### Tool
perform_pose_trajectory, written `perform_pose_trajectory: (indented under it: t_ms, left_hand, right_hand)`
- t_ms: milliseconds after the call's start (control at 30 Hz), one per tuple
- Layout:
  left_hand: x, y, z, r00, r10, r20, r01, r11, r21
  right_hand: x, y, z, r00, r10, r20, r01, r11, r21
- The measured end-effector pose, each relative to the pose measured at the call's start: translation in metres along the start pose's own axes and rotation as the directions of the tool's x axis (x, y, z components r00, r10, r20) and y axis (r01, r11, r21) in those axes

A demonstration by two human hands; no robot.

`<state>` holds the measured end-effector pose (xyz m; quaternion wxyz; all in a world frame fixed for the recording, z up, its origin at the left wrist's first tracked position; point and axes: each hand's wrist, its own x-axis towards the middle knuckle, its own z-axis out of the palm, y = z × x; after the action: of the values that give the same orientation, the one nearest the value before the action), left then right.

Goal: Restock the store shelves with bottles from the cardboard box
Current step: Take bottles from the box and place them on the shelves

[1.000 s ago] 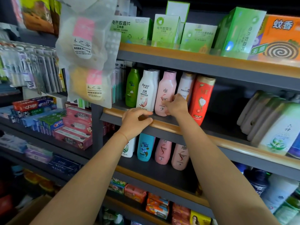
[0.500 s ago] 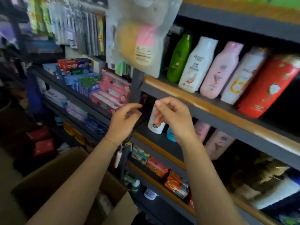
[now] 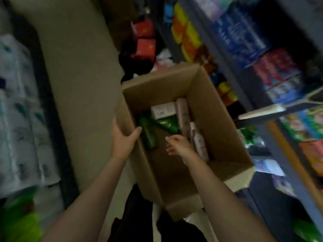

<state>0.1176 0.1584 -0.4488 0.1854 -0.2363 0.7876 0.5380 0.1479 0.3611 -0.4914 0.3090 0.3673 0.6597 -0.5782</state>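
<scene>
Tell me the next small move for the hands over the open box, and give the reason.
Probably lower the right hand onto the green bottle just to its left and close on it. That hand hangs empty and open inside the cardboard box, while the left hand grips the box's left wall, thumb inside, steadying it. Bottles lie loose on the bottom.

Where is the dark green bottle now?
The dark green bottle lies inside the cardboard box, at its left wall, beside the left hand gripping that wall.
</scene>
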Motion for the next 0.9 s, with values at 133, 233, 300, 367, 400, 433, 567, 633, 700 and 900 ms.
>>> perform_pose_trajectory:
  t_ms: [133,233,300,367,400,433,567,633,700,900]
  left_hand:
    - [0.030,-0.019,0.007,0.979,-0.004,0.203,0.036,0.987,-0.157]
    - [0.037,-0.033,0.004,0.969,0.024,0.244,0.026,0.980,-0.198]
    - [0.041,-0.043,0.001,0.968,0.051,0.247,0.009,0.972,-0.235]
    - [0.044,-0.047,-0.002,0.965,0.081,0.248,-0.019,0.970,-0.244]
    - [0.045,-0.049,-0.002,0.965,0.092,0.247,-0.028,0.968,-0.251]
    - [0.046,-0.050,-0.001,0.965,0.098,0.245,-0.034,0.967,-0.253]
    - [0.041,-0.045,0.002,0.967,0.126,0.223,-0.066,0.964,-0.257]
    - [0.039,-0.043,0.002,0.968,0.125,0.220,-0.072,0.969,-0.234]
    - [0.035,-0.038,0.003,0.973,0.090,0.214,-0.043,0.975,-0.217]
    - [-0.020,0.002,0.008,0.964,0.168,-0.207,-0.159,0.985,0.060]
  right_hand:
    - [0.077,0.024,0.048,0.998,0.060,-0.021,-0.062,0.993,-0.098]
    - [0.123,0.041,0.066,0.990,0.136,0.032,-0.135,0.990,-0.045]
    - [0.146,0.055,0.076,0.978,0.201,0.053,-0.199,0.979,-0.032]
    - [0.165,0.066,0.085,0.966,0.248,0.069,-0.250,0.968,0.029]
    - [0.168,0.067,0.090,0.960,0.268,0.077,-0.274,0.959,0.069]
    - [0.171,0.068,0.093,0.958,0.274,0.087,-0.282,0.954,0.097]
    - [0.168,0.060,0.097,0.972,0.213,0.101,-0.222,0.972,0.080]
    - [0.155,0.048,0.094,0.976,0.186,0.117,-0.197,0.977,0.084]
    - [0.133,0.035,0.088,0.973,0.181,0.141,-0.199,0.972,0.127]
    - [0.027,-0.002,0.039,0.987,0.033,0.158,-0.107,0.866,0.488]
